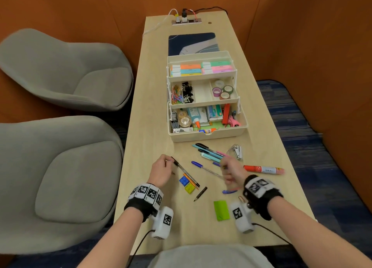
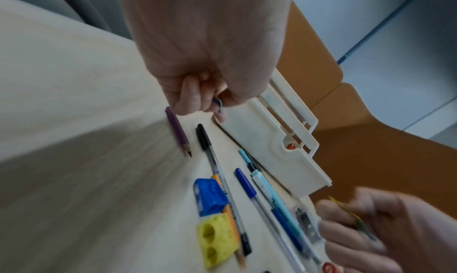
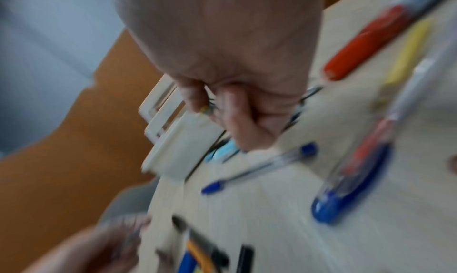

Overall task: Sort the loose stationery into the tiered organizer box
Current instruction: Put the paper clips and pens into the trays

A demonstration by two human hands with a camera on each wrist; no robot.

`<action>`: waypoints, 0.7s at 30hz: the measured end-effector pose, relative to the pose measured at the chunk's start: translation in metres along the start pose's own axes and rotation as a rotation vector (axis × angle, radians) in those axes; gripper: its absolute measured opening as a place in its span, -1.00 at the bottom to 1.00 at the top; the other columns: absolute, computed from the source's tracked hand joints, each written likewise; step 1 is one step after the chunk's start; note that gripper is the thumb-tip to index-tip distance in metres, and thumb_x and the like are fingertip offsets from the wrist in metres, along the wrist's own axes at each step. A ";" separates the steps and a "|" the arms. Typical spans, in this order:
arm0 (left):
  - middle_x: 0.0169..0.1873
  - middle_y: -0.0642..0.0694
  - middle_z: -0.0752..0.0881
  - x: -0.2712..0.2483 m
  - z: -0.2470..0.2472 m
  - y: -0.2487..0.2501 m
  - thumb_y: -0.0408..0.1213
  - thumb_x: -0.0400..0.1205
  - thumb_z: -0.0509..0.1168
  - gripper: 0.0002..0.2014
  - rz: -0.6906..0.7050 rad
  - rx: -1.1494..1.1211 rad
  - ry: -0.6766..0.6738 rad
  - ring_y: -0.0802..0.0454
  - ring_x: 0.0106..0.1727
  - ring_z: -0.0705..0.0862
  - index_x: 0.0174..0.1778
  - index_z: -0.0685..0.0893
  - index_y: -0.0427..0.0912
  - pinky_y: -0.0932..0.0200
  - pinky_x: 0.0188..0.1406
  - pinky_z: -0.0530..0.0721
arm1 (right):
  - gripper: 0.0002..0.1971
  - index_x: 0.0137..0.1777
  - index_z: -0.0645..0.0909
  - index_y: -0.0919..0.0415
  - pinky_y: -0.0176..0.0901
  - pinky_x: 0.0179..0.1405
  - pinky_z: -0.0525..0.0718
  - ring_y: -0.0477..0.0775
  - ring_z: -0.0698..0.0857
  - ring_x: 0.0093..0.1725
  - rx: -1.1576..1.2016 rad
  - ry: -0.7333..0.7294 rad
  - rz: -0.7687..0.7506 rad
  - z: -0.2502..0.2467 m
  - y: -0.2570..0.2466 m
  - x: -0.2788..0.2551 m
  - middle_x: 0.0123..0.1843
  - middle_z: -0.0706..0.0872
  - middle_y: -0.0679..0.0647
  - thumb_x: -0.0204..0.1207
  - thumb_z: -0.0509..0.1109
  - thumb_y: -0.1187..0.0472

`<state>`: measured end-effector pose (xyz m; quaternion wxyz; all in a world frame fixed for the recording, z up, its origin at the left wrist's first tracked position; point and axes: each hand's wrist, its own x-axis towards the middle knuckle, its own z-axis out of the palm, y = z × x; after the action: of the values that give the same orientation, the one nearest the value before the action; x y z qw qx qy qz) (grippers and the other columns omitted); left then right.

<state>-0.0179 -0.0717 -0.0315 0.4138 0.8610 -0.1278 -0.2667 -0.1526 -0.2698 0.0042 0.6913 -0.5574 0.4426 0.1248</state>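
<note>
The cream tiered organizer box (image 1: pixel 207 135) stands fanned wide in the middle of the table, with highlighters on top, clips and tape rolls in the middle, and glue and staples at the bottom. Below it lie loose pens (image 1: pixel 209 153), a black-capped pen (image 1: pixel 185 172), blue (image 1: pixel 183 180) and yellow (image 1: pixel 189 188) sharpeners, a short pencil (image 1: pixel 200 193), a blue pen (image 1: pixel 205 168) and a red marker (image 1: pixel 263 169). My left hand (image 2: pixel 215 105) hovers over the black-capped pen's end and pinches a small blue and white thing. My right hand (image 3: pixel 210 109), blurred, pinches a thin yellow-green thing.
A metal staple remover (image 1: pixel 236 151) lies right of the pens and a green sticky pad (image 1: pixel 221 210) sits near my right wrist. A purple pencil (image 2: pixel 178 133) lies by my left hand. Two grey chairs (image 1: pixel 66 70) stand left of the table. A power strip (image 1: pixel 186 22) is at the far end.
</note>
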 end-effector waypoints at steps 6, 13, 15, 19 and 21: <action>-0.48 -0.02 0.40 0.009 0.016 0.022 -0.36 0.61 0.04 -0.74 -0.205 -0.269 -0.020 0.05 -0.45 0.34 -0.39 0.47 -0.09 0.15 -0.49 0.29 | -0.85 -0.47 0.18 0.12 -0.32 -0.72 0.09 -0.07 0.13 -0.71 0.613 -0.084 -0.139 -0.071 0.007 -0.024 -0.63 0.15 -0.02 0.31 -0.02 0.24; -0.63 0.05 0.31 -0.002 0.034 0.064 -0.18 0.75 0.08 -0.65 -0.246 -0.532 -0.262 0.17 -0.67 0.23 -0.38 0.33 -0.11 0.35 -0.76 0.19 | -0.77 -0.56 0.27 0.15 -0.31 -0.72 0.16 -0.03 0.26 -0.69 0.740 -0.162 -0.141 -0.082 0.013 -0.037 -0.59 0.26 0.04 0.31 0.00 0.21; -0.55 -0.01 0.40 -0.001 0.032 0.075 -0.23 0.76 0.07 -0.72 -0.220 -0.550 -0.304 0.18 -0.66 0.32 -0.28 0.44 -0.17 0.36 -0.73 0.24 | -0.78 -0.57 0.28 0.16 -0.30 -0.73 0.20 -0.01 0.31 -0.66 0.763 -0.178 -0.131 -0.080 0.012 -0.037 -0.58 0.30 0.06 0.28 0.02 0.19; -0.47 -0.01 0.42 0.003 0.029 0.105 -0.37 0.75 0.06 -0.79 -0.102 -0.299 -0.447 0.21 -0.62 0.31 -0.01 0.62 -0.21 0.38 -0.71 0.24 | -0.79 -0.54 0.31 0.18 -0.29 -0.74 0.21 0.00 0.38 -0.63 0.748 -0.195 -0.124 -0.081 0.004 -0.036 -0.56 0.32 0.05 0.29 0.06 0.19; -0.44 0.00 0.45 -0.002 0.039 0.114 -0.29 0.71 0.17 -0.85 0.050 0.016 -0.583 0.18 -0.55 0.33 -0.03 0.66 -0.14 0.36 -0.64 0.30 | -0.82 -0.55 0.33 0.18 -0.29 -0.73 0.21 0.01 0.39 -0.63 0.728 -0.198 -0.134 -0.083 -0.001 -0.036 -0.57 0.33 0.05 0.24 0.11 0.20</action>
<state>-0.0415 -0.1671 0.0387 0.3594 0.7478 -0.2648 -0.4915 -0.2118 -0.3319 0.0327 0.8901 -0.2883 0.3516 -0.0328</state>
